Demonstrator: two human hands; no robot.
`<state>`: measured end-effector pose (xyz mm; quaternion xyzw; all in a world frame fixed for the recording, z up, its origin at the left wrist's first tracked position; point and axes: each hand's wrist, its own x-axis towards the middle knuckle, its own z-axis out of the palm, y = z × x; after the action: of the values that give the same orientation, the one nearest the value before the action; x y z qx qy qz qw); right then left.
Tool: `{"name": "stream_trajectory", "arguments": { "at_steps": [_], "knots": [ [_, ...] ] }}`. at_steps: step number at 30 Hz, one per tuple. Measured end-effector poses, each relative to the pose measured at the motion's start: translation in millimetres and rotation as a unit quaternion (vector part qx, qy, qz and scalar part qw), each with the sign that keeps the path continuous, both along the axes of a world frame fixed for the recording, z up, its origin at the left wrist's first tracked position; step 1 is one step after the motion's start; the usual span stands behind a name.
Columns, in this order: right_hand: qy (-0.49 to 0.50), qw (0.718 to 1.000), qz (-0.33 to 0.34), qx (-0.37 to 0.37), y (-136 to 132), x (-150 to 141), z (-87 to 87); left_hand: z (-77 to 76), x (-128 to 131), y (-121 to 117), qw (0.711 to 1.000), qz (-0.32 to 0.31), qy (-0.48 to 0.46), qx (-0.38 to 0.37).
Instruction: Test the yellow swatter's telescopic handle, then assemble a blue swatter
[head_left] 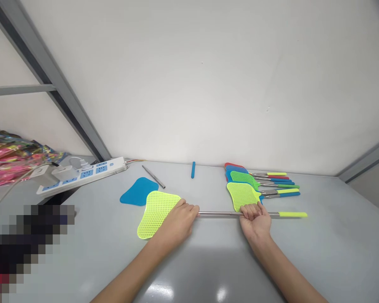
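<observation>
Steel handle (219, 213) lies level across my feed, above the desk (341, 248), capped at its right end by a lime-yellow sleeve (293, 214). The left hand (177, 223) has its grip pressed together at the handle's bare left end, with fingertips (189, 206) on the metal. The right hand (255, 223) has its grip curled over the handle nearer the middle, pinching it between fingers and palm. Just past the left hand, a lime mesh swatter head (154, 214) lies flat, and from here I cannot tell whether it joins the handle, because the hand blocks that spot. Behind the handle, right at the right hand's fingers, a second lime swatter (241, 195) tops an overlapping pile of red, blue and green swatters (240, 174), their handles fanned out rightward. Farther behind the handle sit a flat blue swatter head (139, 191), a bare steel rod (153, 176) and a short blue sleeve (193, 169). Well left of the handle lies a white power strip (104, 171) with blue socket panels, its small markings too fine for me to read, next to a heap of pink tinsel (6, 160). A pixelated blur (22, 248) covers the lower left.
</observation>
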<state>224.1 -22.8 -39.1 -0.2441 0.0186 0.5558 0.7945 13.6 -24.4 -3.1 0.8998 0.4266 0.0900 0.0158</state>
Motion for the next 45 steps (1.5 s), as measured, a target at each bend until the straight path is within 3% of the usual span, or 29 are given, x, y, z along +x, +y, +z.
{"name": "stream_trajectory", "arguments": {
  "at_steps": [9,19,25,29,38,45],
  "knots": [
    [0.014,1.0,0.008,-0.006,-7.3,-19.4,6.9,2.6,13.0,-11.3,1.0,-0.002,0.005,-0.031],
    [0.006,0.999,0.045,0.004,-26.3,-54.0,15.9,-15.4,32.4,-32.5,0.995,-0.018,-0.091,-0.044],
    [-0.004,0.991,0.116,0.068,-18.1,-41.4,24.2,-2.1,26.4,-16.0,0.991,-0.023,-0.108,-0.079],
    [-0.019,0.988,0.141,0.065,-10.4,-26.9,30.1,5.1,18.0,-12.5,0.99,-0.043,-0.109,-0.077],
    [0.005,0.998,0.056,0.018,7.1,31.4,27.3,6.7,16.0,-16.1,0.992,-0.035,-0.091,-0.086],
    [-0.012,1.0,0.027,-0.002,1.3,12.4,21.7,1.2,24.9,-27.8,0.991,-0.049,-0.102,-0.073]
  ]
}}
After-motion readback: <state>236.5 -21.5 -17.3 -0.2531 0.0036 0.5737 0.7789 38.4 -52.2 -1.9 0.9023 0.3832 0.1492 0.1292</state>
